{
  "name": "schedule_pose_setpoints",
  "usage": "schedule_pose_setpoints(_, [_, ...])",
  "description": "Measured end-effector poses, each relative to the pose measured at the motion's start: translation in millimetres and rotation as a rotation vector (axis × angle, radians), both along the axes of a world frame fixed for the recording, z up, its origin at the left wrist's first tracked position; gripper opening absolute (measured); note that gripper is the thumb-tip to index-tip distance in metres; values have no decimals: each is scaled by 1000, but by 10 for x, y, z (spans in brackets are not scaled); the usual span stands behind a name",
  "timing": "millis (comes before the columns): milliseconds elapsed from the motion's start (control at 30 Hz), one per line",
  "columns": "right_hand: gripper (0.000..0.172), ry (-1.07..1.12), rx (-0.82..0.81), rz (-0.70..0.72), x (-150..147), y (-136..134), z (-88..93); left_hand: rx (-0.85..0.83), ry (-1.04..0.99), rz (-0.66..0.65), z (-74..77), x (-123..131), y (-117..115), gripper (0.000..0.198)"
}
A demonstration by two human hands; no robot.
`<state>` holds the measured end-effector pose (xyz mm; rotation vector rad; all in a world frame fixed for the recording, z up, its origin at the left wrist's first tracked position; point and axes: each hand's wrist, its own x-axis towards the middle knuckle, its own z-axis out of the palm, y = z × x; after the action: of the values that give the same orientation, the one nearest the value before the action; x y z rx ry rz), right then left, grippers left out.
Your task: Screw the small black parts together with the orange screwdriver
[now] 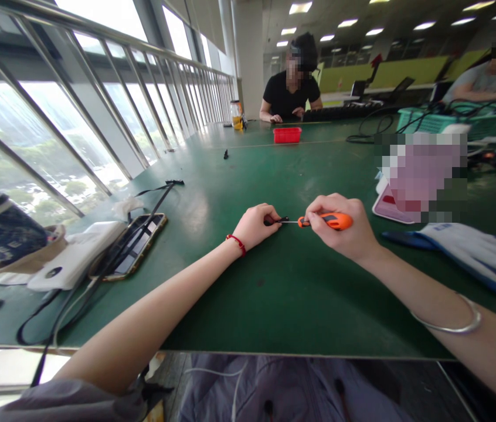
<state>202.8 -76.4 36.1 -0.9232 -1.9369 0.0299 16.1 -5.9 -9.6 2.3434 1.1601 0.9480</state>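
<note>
My left hand (257, 227) rests low over the green table (230, 305), its fingers closed on a small black part (282, 220) whose exact kind I cannot make out. In my right hand (340, 225) is a screwdriver (333, 221) with an orange and black handle, held level. Its thin metal shaft points left and reaches the black part between my left fingertips. Whether the tip sits in a screw is too small to tell.
At left lie a phone (140, 246), a white power bank (76, 258) with cables and a dark cup (2, 228). On the right are gloves (472, 252) and a green basket (424, 120). A red box (287, 135) stands ahead, before a co-worker (292, 88). Railing (142, 58) runs along the left.
</note>
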Motion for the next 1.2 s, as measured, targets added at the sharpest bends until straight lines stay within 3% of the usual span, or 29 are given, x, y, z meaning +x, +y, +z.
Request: schedule_pose_setpoints(1200, [9,103,-197,52,-14,-27,4,18,24,0,-10,-12,17,4])
